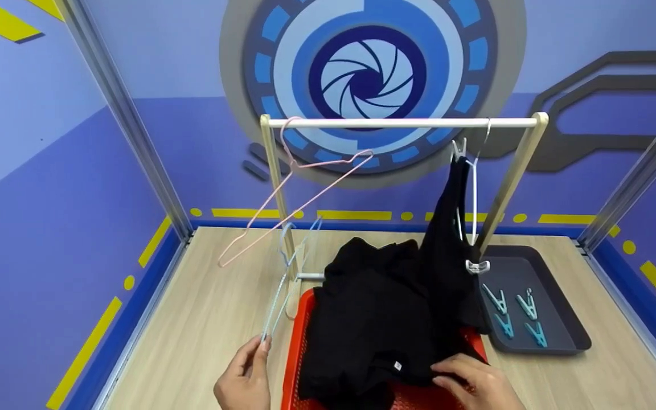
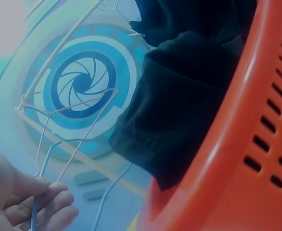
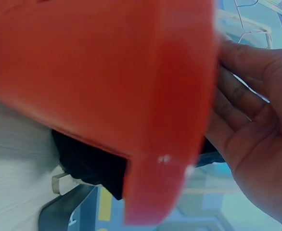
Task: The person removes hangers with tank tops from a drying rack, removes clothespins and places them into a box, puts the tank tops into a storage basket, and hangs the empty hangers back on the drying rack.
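Observation:
My left hand (image 1: 246,373) pinches a light-blue hanger (image 1: 275,302) between thumb and fingers, left of the red basket (image 1: 300,324). The hanger stands upright, its hook pointing up and away. A black garment (image 1: 370,307) with a small white tag (image 1: 397,365) lies heaped in the basket and over its edges. At its near right edge my right hand (image 1: 479,381) pinches the cloth with thumb and index fingertip. In the right wrist view the basket rim (image 3: 184,96) hides those fingertips.
Behind the basket stands a wooden rack with a white rail (image 1: 396,122). A pink hanger (image 1: 296,213) hangs at its left, and a black garment (image 1: 447,228) with white clips hangs from a white hanger at its right. Several teal clothespins (image 1: 503,326) lie in a grey tray (image 1: 575,344).

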